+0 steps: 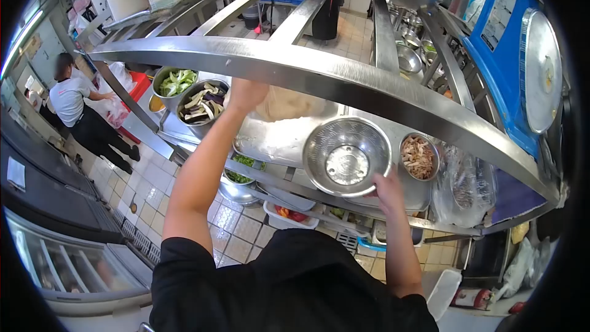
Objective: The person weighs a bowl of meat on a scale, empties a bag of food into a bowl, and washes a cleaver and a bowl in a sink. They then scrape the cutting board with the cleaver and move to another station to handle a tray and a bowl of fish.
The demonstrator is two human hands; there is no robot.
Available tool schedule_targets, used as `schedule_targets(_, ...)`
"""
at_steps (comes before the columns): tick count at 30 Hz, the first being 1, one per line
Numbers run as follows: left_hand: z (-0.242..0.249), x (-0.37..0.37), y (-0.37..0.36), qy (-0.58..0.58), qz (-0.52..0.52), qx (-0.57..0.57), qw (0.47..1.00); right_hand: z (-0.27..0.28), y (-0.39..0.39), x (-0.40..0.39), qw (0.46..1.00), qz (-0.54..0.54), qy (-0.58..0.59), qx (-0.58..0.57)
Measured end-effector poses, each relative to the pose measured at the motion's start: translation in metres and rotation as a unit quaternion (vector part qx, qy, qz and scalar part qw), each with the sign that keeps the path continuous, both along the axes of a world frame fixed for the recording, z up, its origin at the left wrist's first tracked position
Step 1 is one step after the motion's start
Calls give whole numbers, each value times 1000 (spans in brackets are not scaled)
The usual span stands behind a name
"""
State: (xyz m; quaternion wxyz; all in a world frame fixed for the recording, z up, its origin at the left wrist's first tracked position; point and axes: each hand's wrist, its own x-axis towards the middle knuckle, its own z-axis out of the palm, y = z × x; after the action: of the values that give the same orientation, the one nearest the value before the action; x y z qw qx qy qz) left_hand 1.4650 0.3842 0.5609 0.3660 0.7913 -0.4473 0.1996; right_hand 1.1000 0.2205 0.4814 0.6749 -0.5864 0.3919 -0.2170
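My right hand (387,189) is closed on the lower right rim of a perforated metal colander (347,157), which has nothing in it that I can see. My left hand (249,93) reaches beneath the steel shelf rail, beside a pale brown flat item (286,104); its fingers are hidden behind the rail. Left of that hand stands a pot of cut eggplant (203,104), and beyond it a pot of green leafy pieces (177,82). A bowl of shredded meat (419,157) sits right of the colander.
The steel shelf rail (332,72) crosses above the counter. Plastic-wrapped goods (464,184) lie at the right, below a blue scale (504,55). A bowl of chopped greens (241,169) stands lower down. One person (77,98) works at the far left; another is partly visible behind.
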Motion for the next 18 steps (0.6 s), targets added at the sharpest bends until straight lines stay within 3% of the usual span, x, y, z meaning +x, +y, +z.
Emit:
schedule_targets(2, 13, -1, 4, -60, -7, -75, 995, -13, -2, 32, 1000, 28, 8, 5)
schedule_targets(3, 12, -5, 0, 121, -95, -191, 969, -17, -2, 50, 999, 44, 6, 7)
schedule_targets(4, 11, -8, -6, 297, -177, -297, 890, -15, 0, 66, 996, 74, -7, 39)
schedule_targets(5, 9, -12, -13, 457, -248, -388, 761, -14, 1, 78, 992, 104, -20, 68)
schedule_targets(8, -36, -25, -32, 548, -161, -401, 716, -42, -6, 107, 984, 141, -21, 104)
schedule_targets(10, -68, -46, -26, 423, -75, -155, 890, -56, -2, 112, 995, 91, -29, 14)
schedule_targets(11, -84, -55, -21, 326, -59, -35, 943, -60, -1, 113, 997, 65, -33, -31)
schedule_targets(12, -98, -58, -18, 306, -65, 117, 943, -43, 1, 107, 994, 98, 10, -48)
schedule_targets(15, -102, -78, -9, 255, -167, 44, 951, -83, -17, 102, 964, 102, 55, -241)
schedule_targets(17, -88, -83, 2, 167, -148, 62, 973, -14, 1, 87, 942, 122, 110, -293)
schedule_targets(18, -92, -79, 7, 146, -132, 79, 977, -13, -3, 85, 938, 134, 86, -308)
